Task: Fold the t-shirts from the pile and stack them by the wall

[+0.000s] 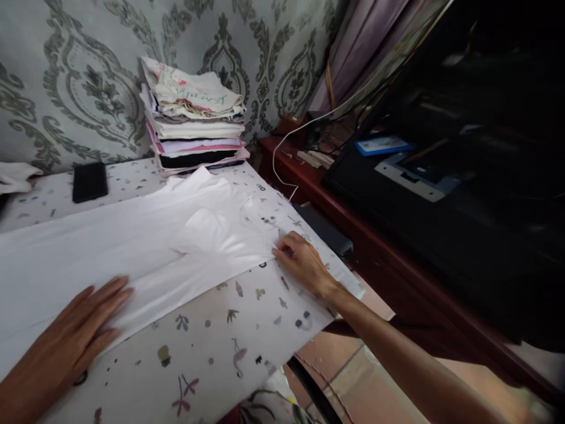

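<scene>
A white garment (145, 235) lies stretched out over a table with a patterned cover (247, 330). On its near edge at the lower left, my left hand (75, 341) rests flat with the fingers extended. At the garment's right end, my right hand (302, 259) pinches the near corner of the fabric between thumb and fingers. Around the middle right the cloth is bunched and wrinkled, while the left part lies smoother.
Behind the garment stands a stack of folded clothes (198, 129). A black phone (90, 181) lies at the back left, near a white cloth (17, 176). To the right are a dark red cabinet (379, 259), a white cable (282, 141) and a large black screen (485, 206).
</scene>
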`<state>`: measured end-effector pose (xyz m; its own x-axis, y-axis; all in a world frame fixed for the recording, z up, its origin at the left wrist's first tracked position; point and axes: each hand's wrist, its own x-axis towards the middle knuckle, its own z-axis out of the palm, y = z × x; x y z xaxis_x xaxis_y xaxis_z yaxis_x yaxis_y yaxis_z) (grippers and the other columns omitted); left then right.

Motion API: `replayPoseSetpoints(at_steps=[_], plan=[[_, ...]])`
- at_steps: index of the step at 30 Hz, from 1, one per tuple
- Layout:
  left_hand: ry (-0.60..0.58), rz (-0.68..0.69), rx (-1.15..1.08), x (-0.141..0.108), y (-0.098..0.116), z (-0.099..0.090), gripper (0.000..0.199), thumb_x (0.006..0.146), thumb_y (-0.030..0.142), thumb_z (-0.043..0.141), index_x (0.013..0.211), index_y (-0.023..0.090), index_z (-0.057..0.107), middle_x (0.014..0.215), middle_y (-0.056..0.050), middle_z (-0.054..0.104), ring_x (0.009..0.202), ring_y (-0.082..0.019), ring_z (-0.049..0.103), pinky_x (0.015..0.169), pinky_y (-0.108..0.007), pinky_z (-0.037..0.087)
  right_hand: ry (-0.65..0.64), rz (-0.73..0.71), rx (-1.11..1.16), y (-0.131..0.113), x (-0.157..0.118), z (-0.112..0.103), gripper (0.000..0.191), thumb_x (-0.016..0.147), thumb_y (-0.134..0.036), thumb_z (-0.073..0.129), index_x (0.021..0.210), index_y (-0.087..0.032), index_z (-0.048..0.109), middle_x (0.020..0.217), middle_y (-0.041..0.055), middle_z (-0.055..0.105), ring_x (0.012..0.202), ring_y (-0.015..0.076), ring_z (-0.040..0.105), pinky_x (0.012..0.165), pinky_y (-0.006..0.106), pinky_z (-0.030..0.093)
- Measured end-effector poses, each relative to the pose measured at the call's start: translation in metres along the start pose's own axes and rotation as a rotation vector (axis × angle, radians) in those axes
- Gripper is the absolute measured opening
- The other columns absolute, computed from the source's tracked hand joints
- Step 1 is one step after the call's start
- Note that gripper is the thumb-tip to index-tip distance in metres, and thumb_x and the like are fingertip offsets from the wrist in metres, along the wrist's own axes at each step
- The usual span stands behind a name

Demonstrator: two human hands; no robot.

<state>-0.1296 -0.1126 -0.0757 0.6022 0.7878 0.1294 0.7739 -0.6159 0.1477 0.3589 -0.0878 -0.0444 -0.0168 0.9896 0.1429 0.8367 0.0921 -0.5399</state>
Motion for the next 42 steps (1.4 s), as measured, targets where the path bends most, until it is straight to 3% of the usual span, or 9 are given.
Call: replayPoseSetpoints(at_steps=[4, 7, 11, 14, 19, 25, 32, 37, 42], plan=[[-0.035, 0.088, 0.091, 0.005, -0.004, 0.003, 0.071, 0.097, 0.049, 0.045, 0.160, 0.039, 0.015, 0.165, 0.003, 0.028, 0.140, -0.030, 0.048, 0.122, -0.050, 0.029, -0.020, 0.008, -0.022, 0.001, 0.001, -0.001, 0.021, 0.087, -0.030, 0.053, 0.068, -0.022, 0.052, 0.078, 0.0023, 0.056, 0.068, 0.0161, 0.053, 0.063, 0.029, 0.041], [-0.069, -0.002, 0.055, -0.001, -0.003, -0.006, 0.065, 0.098, 0.048, 0.043, 0.158, 0.041, 0.021, 0.163, 0.004, 0.032, 0.143, -0.029, 0.044, 0.122, -0.048, 0.029, -0.024, -0.028, -0.105, 0.002, 0.002, -0.002, 0.020, 0.086, -0.032, 0.052, 0.068, -0.022, 0.053, 0.078, 0.0034, 0.058, 0.070, 0.0179, 0.056, 0.064, 0.031, 0.044], [-0.042, -0.349, -0.094, -0.014, -0.007, -0.044, 0.053, 0.100, 0.051, 0.034, 0.148, 0.032, 0.045, 0.156, -0.002, 0.046, 0.140, -0.028, 0.047, 0.116, -0.045, 0.038, -0.038, -0.135, -0.115, 0.007, 0.007, -0.004, 0.015, 0.083, -0.037, 0.054, 0.073, -0.026, 0.057, 0.080, 0.0068, 0.063, 0.071, 0.0248, 0.063, 0.064, 0.040, 0.050], [0.091, -0.659, -0.242, -0.028, -0.035, -0.084, 0.057, 0.096, 0.058, 0.035, 0.131, 0.020, 0.058, 0.137, -0.010, 0.063, 0.123, -0.027, 0.060, 0.107, -0.040, 0.047, 0.005, -0.209, -0.043, 0.006, 0.026, -0.002, 0.015, 0.083, -0.049, 0.057, 0.087, -0.035, 0.060, 0.082, 0.0076, 0.066, 0.062, 0.0292, 0.063, 0.050, 0.043, 0.047], [0.057, -0.816, -0.428, -0.058, -0.075, -0.121, 0.053, 0.087, 0.062, 0.049, 0.109, 0.017, 0.066, 0.105, -0.010, 0.073, 0.099, -0.024, 0.067, 0.084, -0.034, 0.055, -0.020, -0.347, -0.049, -0.017, 0.073, 0.030, 0.034, 0.090, -0.064, 0.043, 0.098, -0.038, 0.062, 0.085, 0.0088, 0.067, 0.054, 0.0291, 0.062, 0.046, 0.047, 0.047], [-0.124, -0.787, -0.402, -0.070, -0.063, -0.107, 0.044, 0.083, 0.055, 0.055, 0.104, 0.018, 0.067, 0.090, -0.004, 0.067, 0.080, -0.018, 0.060, 0.068, -0.026, 0.048, 0.059, -0.376, -0.228, -0.035, 0.098, 0.074, 0.032, 0.089, -0.060, 0.039, 0.095, -0.034, 0.057, 0.091, 0.0127, 0.065, 0.082, 0.0398, 0.065, 0.052, 0.050, 0.049], [-0.169, -0.763, -0.233, -0.078, -0.058, -0.102, 0.035, 0.086, 0.052, 0.047, 0.083, 0.020, 0.059, 0.075, -0.001, 0.060, 0.070, -0.018, 0.055, 0.064, -0.028, 0.044, 0.063, -0.279, -0.292, -0.053, 0.086, 0.071, 0.028, 0.094, -0.043, 0.039, 0.099, -0.027, 0.062, 0.096, 0.0173, 0.064, 0.096, 0.0403, 0.063, 0.067, 0.052, 0.052], [0.000, -0.619, 0.073, -0.068, -0.030, -0.090, 0.050, 0.096, 0.048, 0.036, 0.127, 0.015, 0.056, 0.135, -0.016, 0.059, 0.125, -0.031, 0.054, 0.104, -0.045, 0.044, 0.082, -0.485, -0.358, -0.068, 0.083, 0.071, 0.038, 0.096, -0.036, 0.041, 0.114, -0.016, 0.068, 0.114, 0.0202, 0.069, 0.112, 0.0379, 0.062, 0.091, 0.055, 0.051], [0.033, -0.358, 0.115, -0.068, 0.000, -0.041, 0.061, 0.102, 0.042, 0.033, 0.160, 0.035, 0.014, 0.164, -0.001, 0.031, 0.146, -0.022, 0.038, 0.121, -0.042, 0.030, -0.046, -0.687, -0.266, -0.077, 0.065, 0.086, 0.046, 0.099, -0.038, 0.043, 0.139, -0.019, 0.057, 0.147, 0.0159, 0.054, 0.139, 0.0320, 0.047, 0.110, 0.054, 0.042]])
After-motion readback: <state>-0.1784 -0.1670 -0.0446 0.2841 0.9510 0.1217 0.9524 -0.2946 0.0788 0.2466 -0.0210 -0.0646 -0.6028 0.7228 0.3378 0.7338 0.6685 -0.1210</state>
